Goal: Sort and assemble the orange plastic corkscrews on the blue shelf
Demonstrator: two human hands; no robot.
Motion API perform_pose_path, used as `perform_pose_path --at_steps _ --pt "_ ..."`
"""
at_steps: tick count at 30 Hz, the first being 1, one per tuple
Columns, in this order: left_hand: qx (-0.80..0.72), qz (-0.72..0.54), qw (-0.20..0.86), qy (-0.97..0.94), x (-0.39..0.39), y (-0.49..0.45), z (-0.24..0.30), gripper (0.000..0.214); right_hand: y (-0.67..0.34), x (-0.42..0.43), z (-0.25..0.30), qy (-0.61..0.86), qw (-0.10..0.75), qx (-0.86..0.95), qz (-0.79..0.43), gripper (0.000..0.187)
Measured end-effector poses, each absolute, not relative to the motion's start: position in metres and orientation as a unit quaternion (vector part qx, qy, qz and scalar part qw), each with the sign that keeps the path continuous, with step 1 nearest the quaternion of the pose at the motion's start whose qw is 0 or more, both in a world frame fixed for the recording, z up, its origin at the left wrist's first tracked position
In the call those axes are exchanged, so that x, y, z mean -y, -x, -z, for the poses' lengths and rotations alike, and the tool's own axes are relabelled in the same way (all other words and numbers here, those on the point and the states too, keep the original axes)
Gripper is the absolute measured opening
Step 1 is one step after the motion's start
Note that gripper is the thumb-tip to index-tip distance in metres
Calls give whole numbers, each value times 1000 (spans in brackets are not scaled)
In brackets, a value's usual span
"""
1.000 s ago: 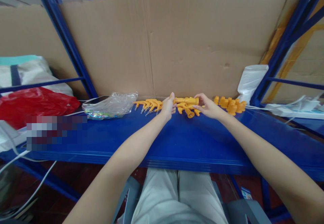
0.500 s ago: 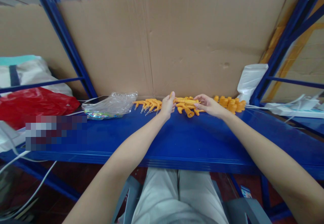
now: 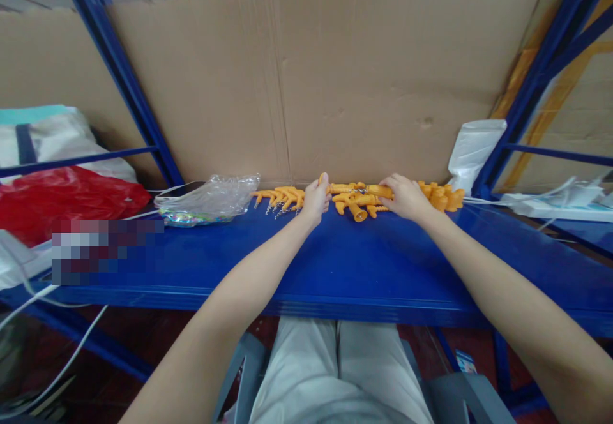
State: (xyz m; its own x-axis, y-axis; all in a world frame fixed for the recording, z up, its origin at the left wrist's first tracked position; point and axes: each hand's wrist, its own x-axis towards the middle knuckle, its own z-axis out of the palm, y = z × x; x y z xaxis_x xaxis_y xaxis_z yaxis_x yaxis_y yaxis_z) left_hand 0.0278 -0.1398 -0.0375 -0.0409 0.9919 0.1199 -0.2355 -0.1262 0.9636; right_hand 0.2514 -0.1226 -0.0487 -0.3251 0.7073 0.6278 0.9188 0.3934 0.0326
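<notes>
While L hand (image 3: 315, 203) grips orange corkscrew (image 3: 341, 188), R hand (image 3: 407, 198) grips tube (image 3: 380, 191) — coil (image 3: 361, 190) btwn.

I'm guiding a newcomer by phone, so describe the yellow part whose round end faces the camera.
Start at the blue shelf and find the gap between the left hand and the right hand. Just below the held yellow pieces in the picture, the yellow part lies slantwise. Its wide, round end points at the camera, unlike the curved, finger-like pieces beside it.
</notes>
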Motion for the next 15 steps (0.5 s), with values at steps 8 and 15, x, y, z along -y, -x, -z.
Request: perform_pose_path --at_steps 8,15 --pt "-412 -596 519 -454 140 -29 38 34 -292 125 22 720 251 630 149 33" --pt "-413 -591 518 -460 137 -28 40 33 -339 122 23 795 147 588 -30 15"
